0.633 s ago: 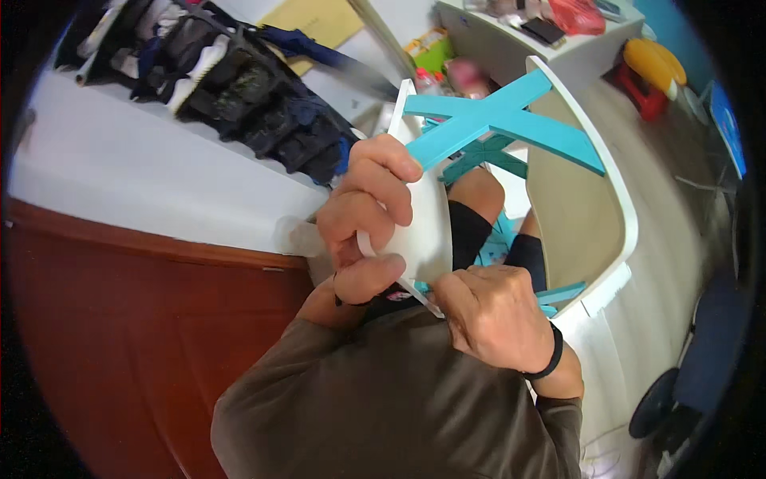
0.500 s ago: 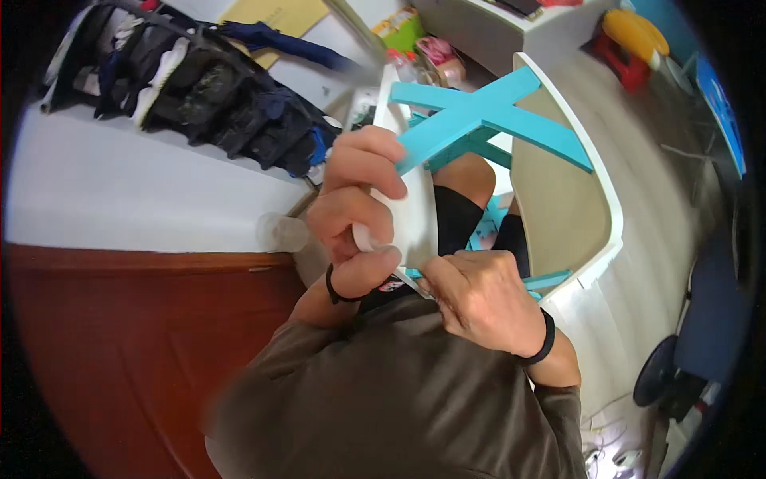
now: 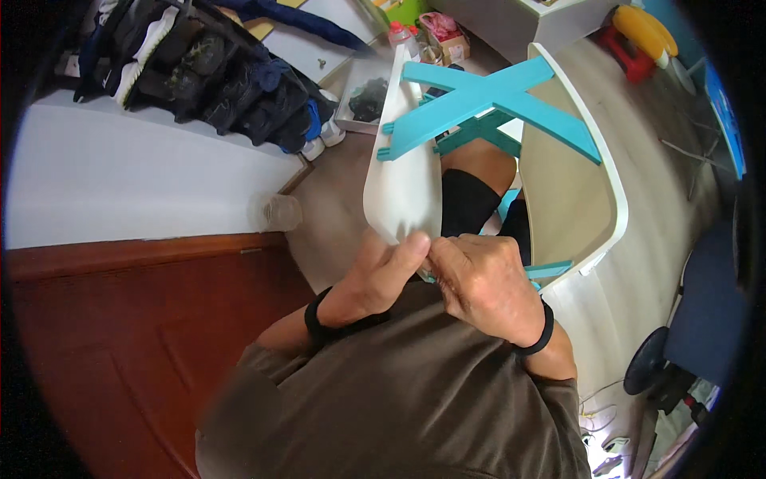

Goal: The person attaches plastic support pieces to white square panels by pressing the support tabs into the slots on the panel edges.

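Observation:
An upturned white stool-like frame with turquoise crossed braces rests against my legs. My left hand pinches the lower end of its white rounded side panel from the left. My right hand grips the same lower end from the right, fingers curled close to the left thumb. Both wrists wear black bands. My knees in black shorts show behind the panel.
A rack of dark shoes stands along the white wall at upper left. A red-brown wooden door fills the lower left. A bottle and small boxes sit on the floor at top. A dark office chair stands at right.
My left hand has slid down from the top of the white panel to its lower end, meeting my right hand. The view has tilted, showing more of the stool.

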Demonstrator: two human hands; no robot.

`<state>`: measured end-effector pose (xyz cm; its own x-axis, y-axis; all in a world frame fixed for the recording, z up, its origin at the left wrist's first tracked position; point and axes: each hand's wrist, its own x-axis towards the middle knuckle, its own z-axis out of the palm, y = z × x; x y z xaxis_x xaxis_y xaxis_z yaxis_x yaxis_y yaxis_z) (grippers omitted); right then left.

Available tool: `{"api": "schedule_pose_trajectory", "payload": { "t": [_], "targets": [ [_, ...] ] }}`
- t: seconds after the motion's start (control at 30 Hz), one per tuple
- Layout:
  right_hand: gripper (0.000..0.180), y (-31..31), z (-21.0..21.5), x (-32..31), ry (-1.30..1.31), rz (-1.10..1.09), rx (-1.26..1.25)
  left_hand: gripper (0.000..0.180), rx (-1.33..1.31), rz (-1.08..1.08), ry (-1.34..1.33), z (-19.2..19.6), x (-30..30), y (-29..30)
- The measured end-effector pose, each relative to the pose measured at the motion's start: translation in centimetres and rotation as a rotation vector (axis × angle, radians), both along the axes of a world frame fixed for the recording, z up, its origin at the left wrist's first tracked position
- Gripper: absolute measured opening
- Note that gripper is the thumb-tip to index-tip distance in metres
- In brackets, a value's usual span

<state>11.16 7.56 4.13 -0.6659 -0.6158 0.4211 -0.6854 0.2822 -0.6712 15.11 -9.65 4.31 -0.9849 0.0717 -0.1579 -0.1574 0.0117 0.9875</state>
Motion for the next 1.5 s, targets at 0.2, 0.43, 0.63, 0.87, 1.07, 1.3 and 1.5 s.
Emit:
{"api": "schedule_pose_trajectory", "payload": {
  "t": [0.2,0.43,0.63,0.87,1.07,1.3,1.5],
  "targets": [
    [0.020,0.0,-0.2,0.2,-0.033,0.005,-0.005,0.032,-0.269,-0.064,0.032,-0.2,1.9,-2.0],
    [0.021,-0.3,-0.3,0.3,-0.064,0.038,0.007,0.033,0.227,-0.109,0.001,-4.3,2.0,-5.5],
    [0.022,-0.4,0.0,-0.1,-0.025,0.015,0.047,0.062,0.364,-0.061,0.047,-6.4,0.2,-3.4],
    [0.026,-0.9,-0.1,-0.4,-0.022,0.053,-0.021,0.086,0.475,-0.178,-0.122,-4.9,-1.1,-3.3],
    [0.020,-0.7,-0.4,-1.0,-0.081,0.036,-0.042,0.090,0.427,-0.204,-0.120,-4.4,-1.5,-3.0],
    [0.014,-0.4,1.6,-2.2,-0.146,-0.049,0.057,0.090,0.032,-0.380,0.267,-5.7,-1.6,-4.4],
    [0.009,-0.5,3.4,-4.7,-0.076,-0.192,0.041,0.096,-0.395,-0.444,0.063,-3.9,-1.0,-2.4]
  ]
}}
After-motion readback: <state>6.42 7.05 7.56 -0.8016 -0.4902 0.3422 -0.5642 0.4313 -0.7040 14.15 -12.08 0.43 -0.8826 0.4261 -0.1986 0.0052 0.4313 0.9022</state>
